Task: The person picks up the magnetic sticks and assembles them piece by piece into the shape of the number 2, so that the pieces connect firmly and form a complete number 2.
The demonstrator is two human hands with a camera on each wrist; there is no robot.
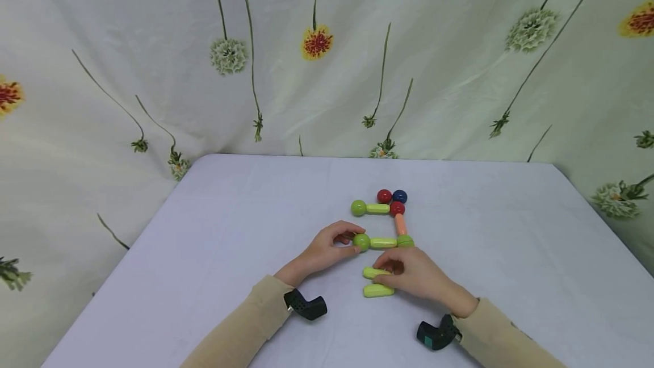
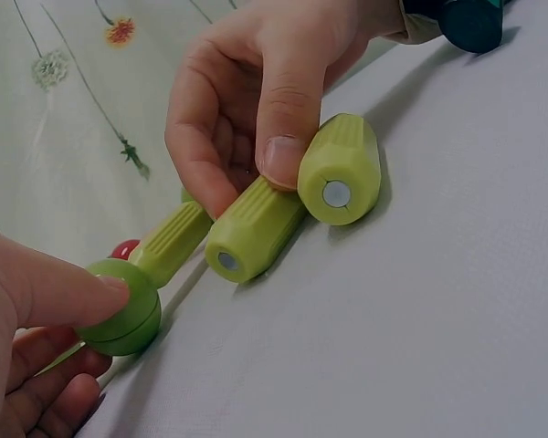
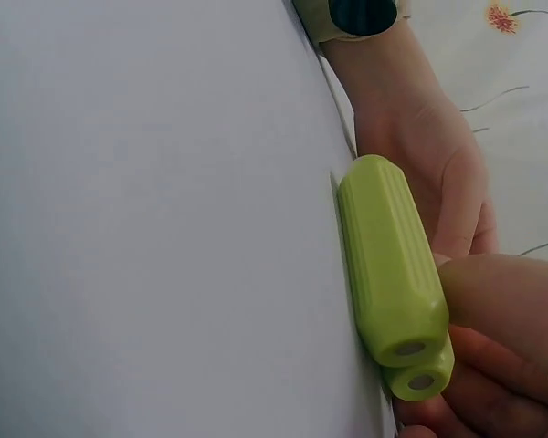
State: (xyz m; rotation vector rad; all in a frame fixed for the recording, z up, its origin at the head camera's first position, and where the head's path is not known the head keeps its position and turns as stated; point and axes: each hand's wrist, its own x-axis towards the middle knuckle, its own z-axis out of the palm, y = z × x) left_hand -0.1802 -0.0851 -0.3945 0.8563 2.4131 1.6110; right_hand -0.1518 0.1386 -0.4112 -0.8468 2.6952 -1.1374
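My left hand point(image 1: 329, 247) pinches a green ball point(image 1: 361, 242) between thumb and fingers. From that ball a yellow-green magnetic rod point(image 1: 383, 243) runs right to another green ball point(image 1: 405, 240), partly behind my right hand point(image 1: 421, 274). Thumb and fingertips of the right hand grip a yellow-green magnetic rod point(image 2: 256, 228) near the table surface. Beside it, closer to my body, lies a similar rod point(image 2: 342, 169), its round metal end showing in the left wrist view. An orange rod point(image 1: 400, 224) links the right green ball to a red ball point(image 1: 397, 208).
Farther back, a yellow-green rod point(image 1: 378, 208) joins that red ball to a green ball point(image 1: 359, 207). Another red ball point(image 1: 384, 196) and a dark blue ball point(image 1: 399, 196) sit behind it. A white cloth covers the table point(image 1: 230, 214); a flowered curtain point(image 1: 434, 61) hangs beyond.
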